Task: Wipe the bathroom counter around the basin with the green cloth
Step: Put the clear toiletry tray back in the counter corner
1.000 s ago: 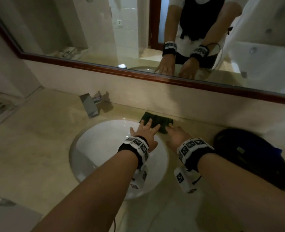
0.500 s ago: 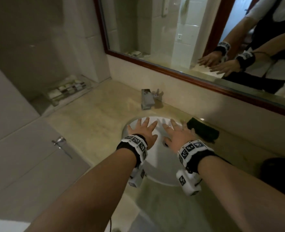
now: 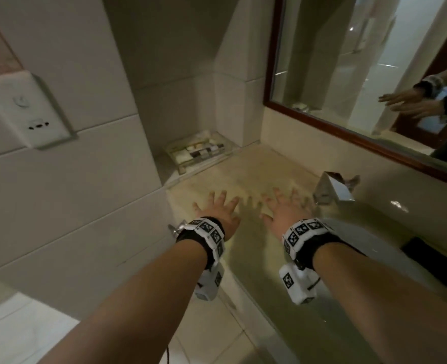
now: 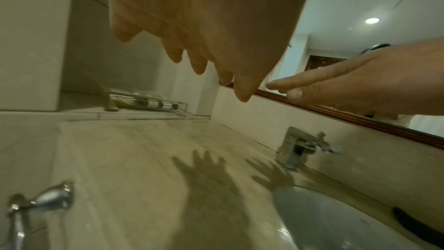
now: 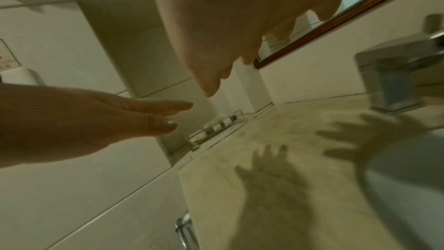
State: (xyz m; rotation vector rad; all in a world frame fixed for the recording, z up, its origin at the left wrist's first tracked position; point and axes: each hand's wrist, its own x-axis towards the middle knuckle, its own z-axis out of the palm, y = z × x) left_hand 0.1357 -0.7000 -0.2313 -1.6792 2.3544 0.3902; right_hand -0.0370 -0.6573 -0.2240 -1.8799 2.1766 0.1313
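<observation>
Both my hands hover side by side above the beige counter, fingers spread, holding nothing. My left hand is over the counter's left part; my right hand is close to the square chrome tap. The dark green cloth lies folded on the counter at the far right, behind the white basin, well away from both hands. The left wrist view shows my spread fingers, their shadows on the counter, the basin and the cloth at the lower right.
A clear tray of small toiletries sits in the corner alcove at the counter's left end. A wood-framed mirror runs along the back wall. A white wall unit hangs on the tiled left wall. A chrome hook sticks out by the counter's left edge.
Both hands left the cloth behind the basin and swept left across the basin to the counter's left part. The view turned left, so the cloth now sits at the far right.
</observation>
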